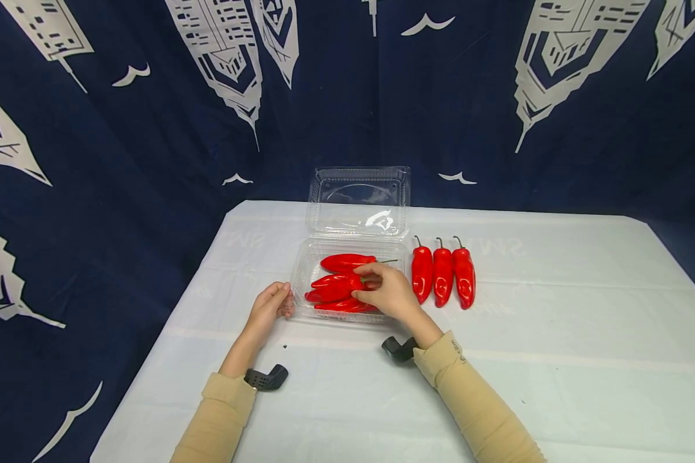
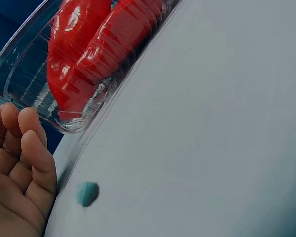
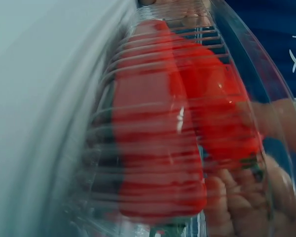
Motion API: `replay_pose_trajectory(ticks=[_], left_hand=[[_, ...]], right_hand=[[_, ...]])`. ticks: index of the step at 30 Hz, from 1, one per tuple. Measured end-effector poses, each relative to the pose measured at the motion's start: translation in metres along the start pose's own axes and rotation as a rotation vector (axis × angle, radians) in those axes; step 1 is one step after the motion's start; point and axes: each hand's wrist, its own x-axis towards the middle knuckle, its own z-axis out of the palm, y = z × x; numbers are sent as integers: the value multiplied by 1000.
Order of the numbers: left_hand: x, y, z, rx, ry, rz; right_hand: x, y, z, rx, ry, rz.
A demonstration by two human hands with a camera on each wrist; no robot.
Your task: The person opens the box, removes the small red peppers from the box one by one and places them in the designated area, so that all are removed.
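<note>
A clear plastic clamshell box (image 1: 302, 260) lies on the table with several red peppers inside. My right hand (image 1: 390, 292) reaches in over its right side and pinches one red pepper (image 1: 331, 292) near the stem end. Through the ribbed wall, the right wrist view shows that pepper (image 3: 219, 106) beside another red pepper (image 3: 153, 118) lying along the near side. My left hand (image 1: 272, 302) rests at the box's left end, fingers loosely bent by the corner, holding nothing I can see. One red pepper (image 1: 347, 262) lies across the back of the box.
The hinged clear lid (image 1: 356, 222) stands raised behind the box. To the right, three red peppers (image 1: 443, 276) lie side by side, stems away from me. A small dark bit (image 1: 285, 346) sits on the white table cover (image 1: 556, 360). A dark blue patterned curtain (image 1: 382, 116) hangs behind.
</note>
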Motion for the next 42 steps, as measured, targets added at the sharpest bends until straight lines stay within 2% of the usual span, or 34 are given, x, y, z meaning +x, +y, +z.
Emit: replay_pose_trajectory(ticks=[6,13,23,28,36,42], left_hand=[[0,0,1,-9,-9,6],[1,0,1,-5,-16,13],[-1,0,2,25,-1,29],[-2,0,1,26,4,25],[-2,0,1,31,12,8],[-2,1,2,33,7,14]], right_hand=[[-1,-4,-7,58,-10,-1],[-2,-5,-20,146,14,-38],[-5,-7,-41,201,42,-32],[-6,-8,-49,209,60,-24],[-8,-7,-63,191,105,57],[-10,-7,-74,193,155,51]])
